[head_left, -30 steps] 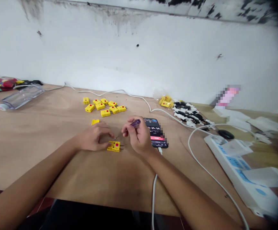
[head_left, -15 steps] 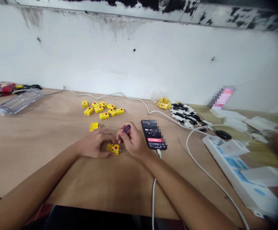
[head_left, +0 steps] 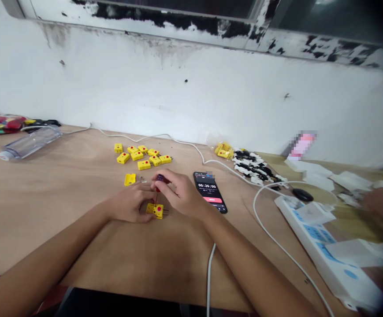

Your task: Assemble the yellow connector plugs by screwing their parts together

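My left hand (head_left: 128, 202) rests on the table with its fingers curled around a small yellow plug connector (head_left: 158, 211), which lies flat with a red dot on top and metal pins pointing right. In my right hand (head_left: 183, 193) is a small screwdriver (head_left: 160, 178), dark purple at the handle. Its thin reddish shaft stands nearly upright, with the tip down at the connector; the exact contact point is too small to make out. Just beyond my left fingers sit an open yellow shell half (head_left: 130, 179) and some tiny metal pieces (head_left: 141, 179).
Several yellow connectors (head_left: 144, 165) lie farther back. A phone (head_left: 209, 189) with a timer is right of my hand. White cables, a bag of yellow parts (head_left: 223, 150), black-and-white pieces (head_left: 252, 166) and a power strip (head_left: 326, 251) occupy the right; a clear bottle (head_left: 32, 141) lies left.
My right hand has moved slightly left and tipped the screwdriver upright, its shaft now showing over the connector. My left hand keeps its place at the connector. The camera view has tilted up slightly.
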### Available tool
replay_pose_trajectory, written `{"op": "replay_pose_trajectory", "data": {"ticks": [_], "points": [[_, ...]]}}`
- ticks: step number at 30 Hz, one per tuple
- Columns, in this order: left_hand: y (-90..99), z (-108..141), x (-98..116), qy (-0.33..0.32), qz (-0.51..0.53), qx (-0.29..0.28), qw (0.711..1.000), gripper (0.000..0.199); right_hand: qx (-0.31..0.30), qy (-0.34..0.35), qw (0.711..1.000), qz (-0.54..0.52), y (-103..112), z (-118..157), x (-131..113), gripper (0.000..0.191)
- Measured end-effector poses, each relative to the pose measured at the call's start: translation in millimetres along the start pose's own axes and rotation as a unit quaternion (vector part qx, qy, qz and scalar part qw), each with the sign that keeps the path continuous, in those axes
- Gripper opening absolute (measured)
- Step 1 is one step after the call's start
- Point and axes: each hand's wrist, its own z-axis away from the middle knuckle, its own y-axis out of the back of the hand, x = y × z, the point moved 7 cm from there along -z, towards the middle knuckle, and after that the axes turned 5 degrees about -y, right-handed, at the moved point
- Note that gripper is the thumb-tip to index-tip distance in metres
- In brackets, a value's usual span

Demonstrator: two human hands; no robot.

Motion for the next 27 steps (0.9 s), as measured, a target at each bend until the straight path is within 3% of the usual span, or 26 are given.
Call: {"op": "replay_pose_trajectory", "data": {"ticks": [7, 11, 14, 17, 21, 24, 27], "points": [[-1.8, -0.6, -0.2, 0.01, -0.009, -0.032, 0.999, 0.027, 0.082, 0.014, 0.991, 0.109, 6.9, -2.0, -0.8, 0.015], [-2.0, -0.8, -1.8, 0.013, -0.003, -0.028, 1.0, 0.032, -0.015, 0.024, 0.981, 0.194, -1.8, -6.5, -11.4, 0.022], [-1.5, -2.2, -0.3, 0.007, 0.006, -0.031, 0.999, 0.026, -0.117, -0.025, 0.97, 0.213, 1.2, -12.1, -16.1, 0.027], [-1.4, -2.8, 1.4, 0.0, 0.004, -0.04, 0.999, 0.018, -0.171, -0.082, 0.947, 0.26, 11.7, -20.7, -20.4, 0.02], [-0.9, -0.1, -2.1, 0.018, -0.013, -0.027, 0.999, 0.024, -0.196, -0.118, 0.916, 0.331, 10.4, -33.9, -26.7, 0.038], [-3.4, 2.4, -4.3, 0.026, -0.001, -0.027, 0.999, 0.029, -0.183, -0.07, 0.907, 0.373, -3.0, -39.0, -37.5, 0.043], [-4.6, 3.6, -4.3, 0.025, 0.001, -0.027, 0.999, 0.031, -0.172, -0.065, 0.902, 0.39, -9.3, -35.2, -41.3, 0.046]]}}
